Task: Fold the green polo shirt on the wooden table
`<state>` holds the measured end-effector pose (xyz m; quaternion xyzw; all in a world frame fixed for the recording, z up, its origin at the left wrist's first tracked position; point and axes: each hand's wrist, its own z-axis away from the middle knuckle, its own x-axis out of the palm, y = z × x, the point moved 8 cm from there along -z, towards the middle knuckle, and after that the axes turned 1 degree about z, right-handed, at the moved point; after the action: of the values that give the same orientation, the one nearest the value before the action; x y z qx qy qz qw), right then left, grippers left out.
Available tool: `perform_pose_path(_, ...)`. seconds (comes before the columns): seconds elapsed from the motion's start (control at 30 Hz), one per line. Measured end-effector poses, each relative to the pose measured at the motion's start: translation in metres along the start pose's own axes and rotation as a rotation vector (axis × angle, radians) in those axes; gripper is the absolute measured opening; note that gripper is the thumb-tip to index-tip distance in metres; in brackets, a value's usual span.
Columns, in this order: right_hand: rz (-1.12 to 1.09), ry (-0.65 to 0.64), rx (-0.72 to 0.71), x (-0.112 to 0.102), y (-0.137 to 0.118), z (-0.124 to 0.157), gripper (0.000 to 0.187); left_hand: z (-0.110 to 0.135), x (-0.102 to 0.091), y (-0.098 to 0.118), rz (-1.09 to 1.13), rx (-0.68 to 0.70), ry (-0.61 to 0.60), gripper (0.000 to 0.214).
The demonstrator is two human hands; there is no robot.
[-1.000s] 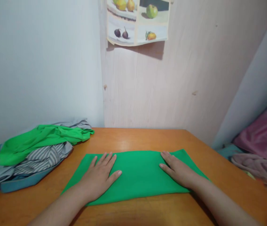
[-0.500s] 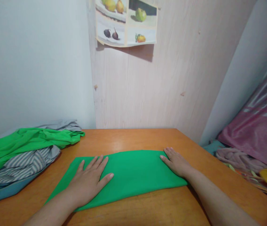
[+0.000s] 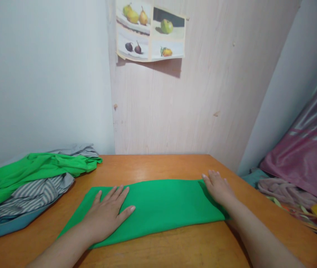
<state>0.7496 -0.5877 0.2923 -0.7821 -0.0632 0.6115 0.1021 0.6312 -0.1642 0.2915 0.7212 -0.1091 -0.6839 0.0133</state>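
Right hand (image 3: 218, 190) shifting outward since half a second ago, now reaching past far right corner of folded green cloth (image 3: 161, 204), fingers loosely extended, gripping nothing; contact unclear. Left hand (image 3: 105, 216) staying flat on left part of cloth, fingers spreading wide. Cloth lying on table (image 3: 181, 243), clothes pile (image 3: 39, 193) sitting left of it. Pressing at cloth's right end seemingly easing, left hand apparently doing most steadying.

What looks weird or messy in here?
Two things. The poster has a bottom edge that seems to curl away from the wall. And the heap of clothes on the left is all crumpled, while the darker green cloth under the left hand lies flat and smooth.
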Motion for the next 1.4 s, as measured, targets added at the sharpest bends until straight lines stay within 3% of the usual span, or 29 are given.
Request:
perform_pose_path(0.2, -0.036, -0.155, -0.222, 0.028, -0.046, 0.015, 0.090, 0.001, 0.000, 0.001, -0.025, -0.009, -0.022, 0.081)
perform_pose_path(0.43, 0.067, -0.209, -0.202, 0.044, -0.041, 0.014, 0.095, 0.006, -0.004, 0.005, -0.074, -0.010, -0.059, 0.083)
perform_pose_path(0.63, 0.076, -0.194, -0.215, 0.048, -0.039, 0.012, 0.098, 0.000, -0.013, 0.013, -0.086, -0.033, -0.163, 0.089)
perform_pose_path(0.7, 0.073, -0.179, -0.218, 0.049, -0.039, 0.012, 0.097, -0.008, -0.019, 0.028, -0.103, -0.021, -0.133, 0.086)
perform_pose_path(0.8, 0.080, -0.167, -0.223, 0.050, -0.038, 0.011, 0.095, -0.023, -0.025, 0.068, -0.077, 0.112, -0.035, 0.075)
perform_pose_path(0.9, 0.086, -0.159, -0.225, 0.053, -0.036, 0.009, 0.095, -0.037, -0.020, 0.107, -0.016, 0.236, 0.012, 0.068)
perform_pose_path(0.97, 0.088, -0.157, -0.228, 0.055, -0.035, 0.008, 0.096, -0.045, -0.010, 0.120, 0.006, 0.255, 0.004, 0.070)
perform_pose_path(1.13, 0.092, -0.156, -0.228, 0.055, -0.034, 0.008, 0.096, -0.052, 0.015, 0.116, 0.016, 0.177, -0.064, 0.085)
perform_pose_path(1.4, 0.096, -0.166, -0.215, 0.050, -0.031, 0.011, 0.092, -0.050, 0.017, 0.111, 0.012, 0.147, -0.054, 0.085)
